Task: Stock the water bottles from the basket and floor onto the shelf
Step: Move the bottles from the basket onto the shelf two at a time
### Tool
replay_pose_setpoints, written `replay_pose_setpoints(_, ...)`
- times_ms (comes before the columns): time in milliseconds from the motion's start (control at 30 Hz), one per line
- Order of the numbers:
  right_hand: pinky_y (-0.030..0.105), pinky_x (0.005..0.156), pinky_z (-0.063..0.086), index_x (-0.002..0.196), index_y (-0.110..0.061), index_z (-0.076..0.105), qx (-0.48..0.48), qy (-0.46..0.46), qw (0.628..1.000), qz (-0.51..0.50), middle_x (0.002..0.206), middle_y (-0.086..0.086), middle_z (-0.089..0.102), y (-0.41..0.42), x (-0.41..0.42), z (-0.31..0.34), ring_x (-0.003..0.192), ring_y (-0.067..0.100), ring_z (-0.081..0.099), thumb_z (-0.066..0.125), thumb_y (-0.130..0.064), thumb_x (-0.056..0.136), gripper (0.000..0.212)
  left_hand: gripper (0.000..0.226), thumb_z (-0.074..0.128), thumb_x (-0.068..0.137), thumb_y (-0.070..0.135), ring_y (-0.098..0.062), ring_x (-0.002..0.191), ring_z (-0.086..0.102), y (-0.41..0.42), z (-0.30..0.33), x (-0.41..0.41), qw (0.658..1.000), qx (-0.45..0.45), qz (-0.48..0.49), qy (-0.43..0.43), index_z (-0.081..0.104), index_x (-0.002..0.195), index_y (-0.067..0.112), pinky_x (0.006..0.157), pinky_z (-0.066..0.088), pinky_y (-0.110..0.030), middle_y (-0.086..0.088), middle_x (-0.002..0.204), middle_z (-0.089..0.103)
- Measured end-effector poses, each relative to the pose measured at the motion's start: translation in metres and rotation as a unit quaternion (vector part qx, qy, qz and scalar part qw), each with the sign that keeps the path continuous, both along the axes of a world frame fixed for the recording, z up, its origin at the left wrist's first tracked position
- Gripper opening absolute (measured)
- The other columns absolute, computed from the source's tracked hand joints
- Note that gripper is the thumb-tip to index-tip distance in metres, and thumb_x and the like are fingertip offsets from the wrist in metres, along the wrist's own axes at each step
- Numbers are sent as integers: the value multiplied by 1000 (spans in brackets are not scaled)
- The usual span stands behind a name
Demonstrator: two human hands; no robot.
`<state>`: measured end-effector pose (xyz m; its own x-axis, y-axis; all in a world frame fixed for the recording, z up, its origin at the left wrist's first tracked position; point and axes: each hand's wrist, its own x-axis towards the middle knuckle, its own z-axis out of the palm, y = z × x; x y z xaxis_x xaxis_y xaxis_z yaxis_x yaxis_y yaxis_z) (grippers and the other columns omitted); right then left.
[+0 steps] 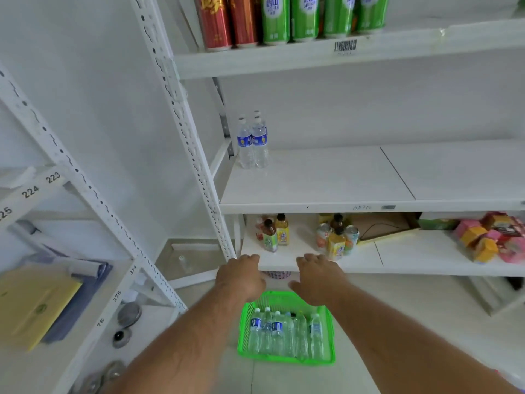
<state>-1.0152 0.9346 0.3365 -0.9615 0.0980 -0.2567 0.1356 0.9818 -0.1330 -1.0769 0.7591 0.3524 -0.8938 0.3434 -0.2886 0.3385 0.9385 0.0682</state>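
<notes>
water bottles fill a green basket on the floor; left hand and right hand hover above, fingers relaxed, holding nothing.

Read "LAOSHAN" on green cans; "223", "224" on left rack's shelf edge; "374", "375", "76" on its lower rail; barcode sticker on upper shelf edge, digits illegible.

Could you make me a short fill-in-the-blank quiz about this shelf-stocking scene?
1. The basket on the floor is coloured ____.
2. The water bottles already on the middle shelf stand at its ____ end.
3. Both hands, left and right, hold ____.
4. The cans on the top shelf are red and ____.

Answers: green; left; nothing; green
</notes>
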Motion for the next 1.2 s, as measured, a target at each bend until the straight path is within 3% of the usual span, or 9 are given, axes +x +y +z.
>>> replay_pose_setpoints(300, 43, 107, 38, 146, -15, 39, -32, -84, 993, -77, 149, 8, 42, -52, 87, -46, 135, 31, 39, 46, -58, 93, 68, 57, 58, 85, 46, -30, 123, 52, -68, -61, 69, 996, 15, 5, -86, 44, 137, 29, 97, 47, -41, -2, 140, 52)
replay_pose_setpoints(500, 43, 106, 41, 146, -15, 37, -52, -122, 987, -94, 147, 8, 43, -58, 114, -71, 134, 30, 40, 46, -56, 94, 67, 69, 56, 86, 48, -28, 130, 46, -70, -88, 93, 991, 8, 9, -132, 33, 148, 28, 101, 42, -40, -1, 148, 44)
replay_pose_setpoints(1000, 43, 100, 45, 142, -10, 40, -124, -157, 972, -126, 140, 13, 47, -6, 107, -135, 126, 33, 47, 48, -56, 94, 66, 63, 56, 82, 47, -28, 123, 54, -19, -124, 94, 977, 30, 69, -202, 42, 141, 31, 97, 49, -42, -1, 139, 54)
replay_pose_setpoints(1200, 43, 100, 45, 143, -10, 39, -126, -182, 966, -136, 140, 12, 47, 7, 86, -151, 126, 32, 47, 48, -56, 95, 67, 74, 54, 86, 50, -26, 135, 44, -14, -151, 74, 972, 14, 73, -223, 28, 151, 28, 105, 42, -40, -1, 153, 39)
